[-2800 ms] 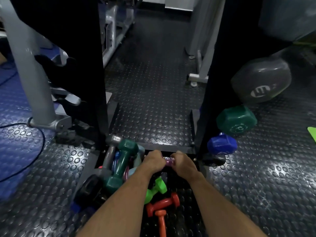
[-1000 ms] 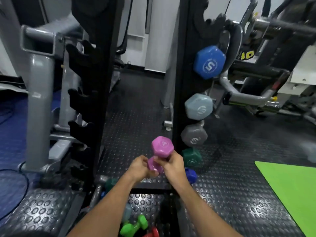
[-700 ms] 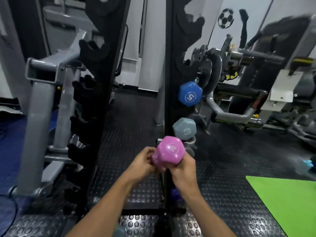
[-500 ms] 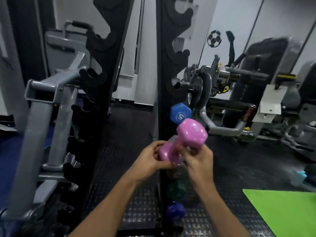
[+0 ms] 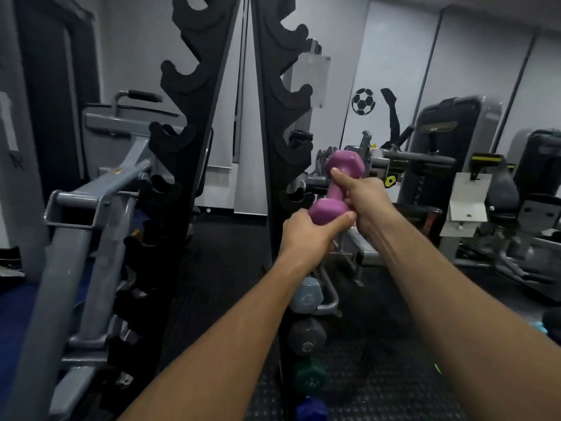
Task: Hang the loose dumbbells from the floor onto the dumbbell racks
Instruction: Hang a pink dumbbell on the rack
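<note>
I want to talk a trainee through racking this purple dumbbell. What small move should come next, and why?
Probably carry the purple dumbbell a little left toward an empty hook on the right rack. Both the left hand and right hand grip it beside the rack, not yet on a hook.

**Open cradles high on the right upright, crowded space behind it**

The right black toothed rack upright (image 5: 274, 95) shows bare hook-shaped cradles along its upper outer edge, reachable from the right side. Lower on that upright, a pale grey-blue hexagonal dumbbell (image 5: 305, 294), a dark grey one (image 5: 306, 337), a green one (image 5: 309, 379) and a blue one (image 5: 311, 408) fill the slots. Just behind the open cradles, a grey weight machine with a black bar (image 5: 406, 161) stands close, narrowing room to the right. Between the right upright and the left black toothed upright (image 5: 188, 95), a tall gap stays open down to the black studded rubber floor (image 5: 212, 284). A grey steel frame (image 5: 91, 208) blocks the left side.
</note>
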`<state>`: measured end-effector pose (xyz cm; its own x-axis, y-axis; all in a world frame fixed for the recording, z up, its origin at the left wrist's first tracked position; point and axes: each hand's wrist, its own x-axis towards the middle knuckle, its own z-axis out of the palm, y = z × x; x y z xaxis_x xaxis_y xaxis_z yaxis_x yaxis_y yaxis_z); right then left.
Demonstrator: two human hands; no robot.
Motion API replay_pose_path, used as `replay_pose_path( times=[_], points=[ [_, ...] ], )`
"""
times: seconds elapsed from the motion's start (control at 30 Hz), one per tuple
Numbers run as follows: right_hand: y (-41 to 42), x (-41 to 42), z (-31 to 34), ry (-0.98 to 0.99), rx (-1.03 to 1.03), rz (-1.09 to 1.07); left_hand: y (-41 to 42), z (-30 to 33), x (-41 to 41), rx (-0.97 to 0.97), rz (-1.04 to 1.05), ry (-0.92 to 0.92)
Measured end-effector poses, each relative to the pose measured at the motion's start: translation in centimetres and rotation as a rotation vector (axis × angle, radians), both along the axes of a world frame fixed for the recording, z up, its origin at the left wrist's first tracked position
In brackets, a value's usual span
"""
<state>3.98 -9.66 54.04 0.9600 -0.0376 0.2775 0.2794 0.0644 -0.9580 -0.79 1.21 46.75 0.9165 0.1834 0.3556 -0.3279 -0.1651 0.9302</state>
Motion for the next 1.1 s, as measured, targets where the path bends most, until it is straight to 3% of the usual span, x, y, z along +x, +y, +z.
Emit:
replay_pose_path(
  times=[0.2,0.37,0.67,0.93,1.1],
  points=[
    [1.8,4.0,2.5,0.116,-0.252,-0.004,-0.2,2.8,1.6,0.009,0.125,0.16],
    [2.6,5.9,3.4,0.214,-0.374,0.092,1.1,3.3,3.4,0.129,0.178,0.144],
    [3.1,6.9,4.0,0.245,-0.389,0.235,1.5,3.1,4.8,-0.117,0.079,0.259],
    [4.0,7.1,3.2,0.249,-0.397,0.144,3.1,2.8,5.6,0.145,0.423,0.099],
    [4.5,6.7,2.7,0.228,-0.274,0.131,2.9,2.3,5.8,0.086,0.373,0.069]
  ],
)
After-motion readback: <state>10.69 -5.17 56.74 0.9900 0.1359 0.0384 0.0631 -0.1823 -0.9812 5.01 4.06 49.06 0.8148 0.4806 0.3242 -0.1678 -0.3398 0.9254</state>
